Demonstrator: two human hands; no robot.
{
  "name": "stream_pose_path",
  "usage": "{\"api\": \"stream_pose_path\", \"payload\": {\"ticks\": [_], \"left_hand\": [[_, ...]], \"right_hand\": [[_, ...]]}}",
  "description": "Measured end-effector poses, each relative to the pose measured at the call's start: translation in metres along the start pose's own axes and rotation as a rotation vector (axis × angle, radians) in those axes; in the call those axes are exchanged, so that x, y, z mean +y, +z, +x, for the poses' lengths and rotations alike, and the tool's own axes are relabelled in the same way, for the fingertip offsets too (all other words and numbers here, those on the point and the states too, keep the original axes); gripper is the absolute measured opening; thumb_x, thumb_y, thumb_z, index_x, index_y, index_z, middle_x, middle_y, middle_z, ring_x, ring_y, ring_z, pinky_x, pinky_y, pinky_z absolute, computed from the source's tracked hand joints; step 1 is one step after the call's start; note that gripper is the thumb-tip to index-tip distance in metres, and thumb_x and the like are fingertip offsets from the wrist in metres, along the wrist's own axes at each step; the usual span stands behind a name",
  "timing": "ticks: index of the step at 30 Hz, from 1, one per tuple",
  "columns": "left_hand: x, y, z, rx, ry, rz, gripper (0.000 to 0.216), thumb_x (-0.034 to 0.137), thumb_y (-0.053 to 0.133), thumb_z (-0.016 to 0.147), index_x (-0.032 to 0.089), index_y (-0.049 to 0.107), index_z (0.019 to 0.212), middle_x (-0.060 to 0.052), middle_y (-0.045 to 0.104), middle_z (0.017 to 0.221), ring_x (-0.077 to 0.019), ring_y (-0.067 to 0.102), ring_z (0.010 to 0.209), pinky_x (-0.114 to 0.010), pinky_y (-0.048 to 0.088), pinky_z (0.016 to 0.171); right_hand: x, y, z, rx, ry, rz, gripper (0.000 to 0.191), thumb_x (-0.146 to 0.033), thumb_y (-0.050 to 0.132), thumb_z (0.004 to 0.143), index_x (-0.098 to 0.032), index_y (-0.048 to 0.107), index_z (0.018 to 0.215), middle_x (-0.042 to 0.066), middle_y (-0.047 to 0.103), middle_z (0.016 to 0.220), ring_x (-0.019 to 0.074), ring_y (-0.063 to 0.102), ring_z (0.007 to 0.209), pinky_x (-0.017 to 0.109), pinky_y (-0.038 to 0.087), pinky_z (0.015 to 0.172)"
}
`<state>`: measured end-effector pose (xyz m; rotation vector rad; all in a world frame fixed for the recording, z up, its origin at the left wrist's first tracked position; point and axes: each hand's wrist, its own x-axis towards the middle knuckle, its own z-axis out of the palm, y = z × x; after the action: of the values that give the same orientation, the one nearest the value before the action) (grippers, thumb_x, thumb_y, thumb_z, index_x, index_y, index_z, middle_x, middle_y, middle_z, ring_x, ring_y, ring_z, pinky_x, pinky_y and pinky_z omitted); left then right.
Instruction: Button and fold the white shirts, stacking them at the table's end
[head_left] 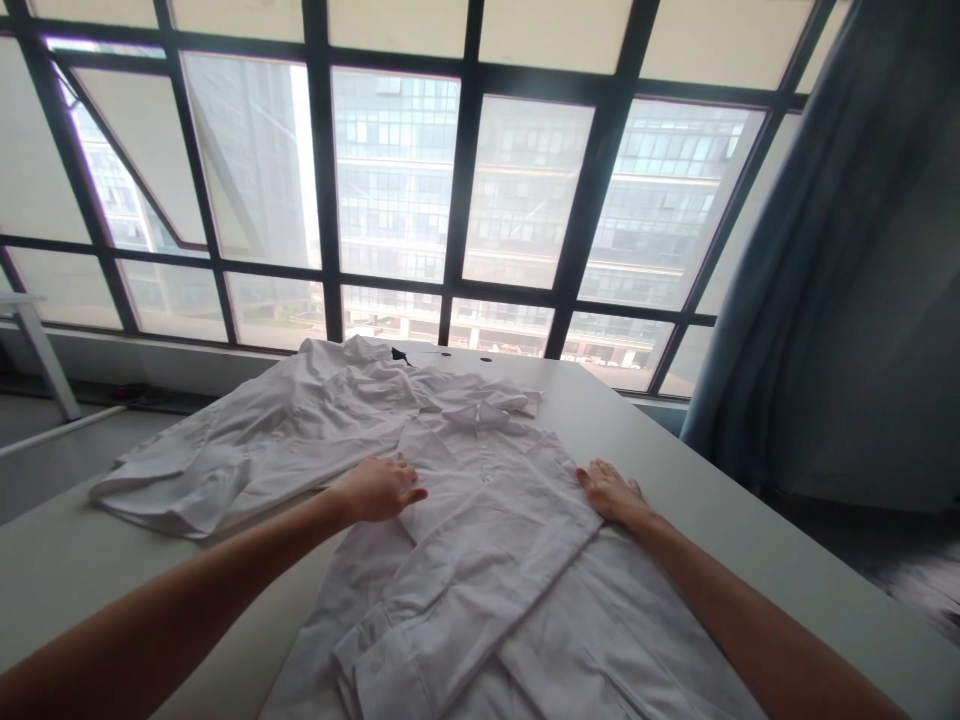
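Note:
A white button-up shirt (pixel 487 560) lies spread on the table, its collar (pixel 477 414) pointing away from me. One of its sleeves (pixel 450 590) is laid diagonally across the front, with the cuff low and to the left. My left hand (pixel 384 488) rests at the shirt's left edge, fingers stretched out. On the opposite edge, my right hand (pixel 609 490) lies with its fingers extended, touching the cloth. Neither hand visibly grips anything. The shirt's bottom runs out of view toward me.
More white garments (pixel 255 430) lie rumpled on the table's left and far side. The white table (pixel 750 520) reaches toward a large framed window (pixel 397 180). A small black object (pixel 399 355) sits near the far edge. A dark blue curtain (pixel 810 250) hangs at right.

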<state>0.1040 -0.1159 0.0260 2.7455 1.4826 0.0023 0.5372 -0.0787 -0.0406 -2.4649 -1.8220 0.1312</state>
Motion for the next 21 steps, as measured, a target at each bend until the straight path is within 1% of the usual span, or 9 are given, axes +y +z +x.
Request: {"api": "stream_pose_path", "payload": {"ticks": [3, 5, 7, 8, 11, 13, 15, 18, 21], "left_hand": [[-0.009, -0.008, 0.025, 0.034, -0.077, -0.034, 0.045, 0.049, 0.041, 0.096, 0.02, 0.071, 0.109, -0.012, 0.073, 0.105, -0.0288, 0.067, 0.1, -0.038, 0.048, 0.089], [-0.02, -0.005, 0.044, 0.126, -0.091, -0.023, 0.043, 0.047, 0.042, 0.096, 0.02, 0.068, 0.116, -0.012, 0.07, 0.117, -0.0284, 0.063, 0.11, -0.038, 0.045, 0.096], [-0.033, 0.004, 0.063, 0.18, -0.088, 0.015, 0.046, 0.045, 0.041, 0.096, 0.02, 0.06, 0.13, -0.013, 0.056, 0.14, -0.0281, 0.05, 0.13, -0.041, 0.035, 0.108], [-0.04, 0.009, 0.072, 0.162, -0.097, 0.027, 0.049, 0.045, 0.04, 0.097, 0.021, 0.054, 0.137, -0.012, 0.046, 0.149, -0.0275, 0.041, 0.137, -0.044, 0.028, 0.113], [-0.055, 0.025, 0.092, 0.007, -0.145, -0.013, 0.056, 0.048, 0.031, 0.1, 0.021, 0.038, 0.148, -0.012, 0.025, 0.159, -0.0258, 0.023, 0.147, -0.053, 0.016, 0.116], [-0.06, 0.035, 0.099, -0.02, -0.156, -0.044, 0.058, 0.049, 0.026, 0.1, 0.021, 0.033, 0.151, -0.012, 0.02, 0.161, -0.0257, 0.017, 0.149, -0.056, 0.014, 0.115], [-0.063, 0.042, 0.101, 0.012, -0.148, -0.052, 0.059, 0.049, 0.024, 0.1, 0.021, 0.031, 0.152, -0.013, 0.018, 0.161, -0.0253, 0.015, 0.149, -0.057, 0.013, 0.115], [-0.064, 0.048, 0.101, 0.055, -0.14, -0.051, 0.059, 0.049, 0.024, 0.1, 0.022, 0.031, 0.152, -0.012, 0.02, 0.161, -0.0244, 0.017, 0.149, -0.055, 0.013, 0.116], [-0.065, 0.049, 0.1, 0.07, -0.15, -0.055, 0.059, 0.05, 0.025, 0.1, 0.023, 0.033, 0.152, -0.011, 0.022, 0.16, -0.0248, 0.018, 0.149, -0.055, 0.013, 0.116]], "right_hand": [[0.003, -0.006, 0.0, 0.049, 0.119, -0.056, 0.056, -0.038, 0.026, 0.098, -0.018, 0.038, 0.149, 0.015, 0.028, 0.158, 0.0304, 0.023, 0.147, 0.06, 0.018, 0.115], [-0.003, -0.013, 0.003, 0.091, 0.099, -0.119, 0.054, -0.028, 0.031, 0.096, -0.016, 0.04, 0.148, 0.017, 0.032, 0.156, 0.0313, 0.025, 0.145, 0.062, 0.018, 0.114], [-0.016, -0.02, 0.007, 0.115, 0.025, -0.152, 0.054, -0.026, 0.033, 0.095, -0.014, 0.04, 0.147, 0.017, 0.033, 0.156, 0.0297, 0.027, 0.145, 0.059, 0.02, 0.114], [-0.025, -0.023, 0.011, 0.117, -0.009, -0.153, 0.053, -0.029, 0.033, 0.096, -0.013, 0.04, 0.147, 0.016, 0.033, 0.156, 0.0285, 0.027, 0.144, 0.056, 0.021, 0.115], [-0.061, -0.03, 0.024, 0.131, -0.132, -0.105, 0.054, -0.04, 0.037, 0.096, -0.015, 0.046, 0.143, 0.014, 0.038, 0.154, 0.027, 0.033, 0.142, 0.046, 0.028, 0.114], [-0.088, -0.034, 0.035, 0.157, -0.234, -0.049, 0.053, -0.042, 0.045, 0.093, -0.017, 0.049, 0.141, 0.014, 0.042, 0.152, 0.0282, 0.038, 0.139, 0.043, 0.033, 0.111], [-0.113, -0.037, 0.047, 0.179, -0.314, 0.01, 0.056, -0.039, 0.052, 0.091, -0.018, 0.047, 0.142, 0.013, 0.042, 0.152, 0.0283, 0.04, 0.137, 0.04, 0.035, 0.11], [-0.144, -0.04, 0.068, 0.193, -0.408, 0.072, 0.063, -0.033, 0.058, 0.088, -0.017, 0.041, 0.147, 0.014, 0.04, 0.153, 0.0271, 0.039, 0.139, 0.037, 0.032, 0.113], [-0.163, -0.04, 0.085, 0.182, -0.479, 0.084, 0.067, -0.025, 0.061, 0.086, -0.015, 0.04, 0.148, 0.014, 0.037, 0.155, 0.0268, 0.035, 0.141, 0.037, 0.027, 0.116]]}}
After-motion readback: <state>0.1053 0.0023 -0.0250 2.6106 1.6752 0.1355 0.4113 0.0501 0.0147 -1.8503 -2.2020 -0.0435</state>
